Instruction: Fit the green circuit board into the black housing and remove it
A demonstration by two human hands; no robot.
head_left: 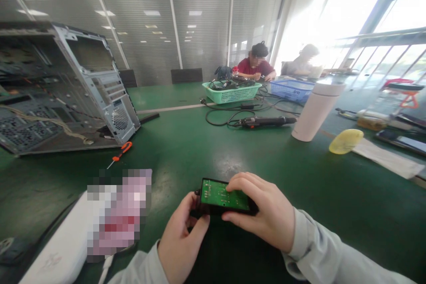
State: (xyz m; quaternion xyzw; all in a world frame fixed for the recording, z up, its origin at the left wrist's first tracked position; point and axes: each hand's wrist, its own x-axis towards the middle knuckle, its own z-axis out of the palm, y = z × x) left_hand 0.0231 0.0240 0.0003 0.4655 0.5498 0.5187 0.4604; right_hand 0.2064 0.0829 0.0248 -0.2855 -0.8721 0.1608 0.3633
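Between my hands is a small black plastic case with a green circuit board (216,191) set in its open top face. My left hand (184,235) grips the case's left end, thumb in front and fingers behind a dark stub there. My right hand (262,208) holds the right end, its thumb along the near side and its index fingertip resting on the board. Solder points dot the board's upper face. The case is held just above the green table (173,151); its underside is hidden.
An opened computer case (96,84) stands at left, an orange-handled screwdriver (122,152) before it. A white power bank (63,239) lies near left. Beyond are a green basket (229,93) of cables, a corded electric screwdriver (262,121), a blue basket (289,90), a pale bottle (314,113) and two people.
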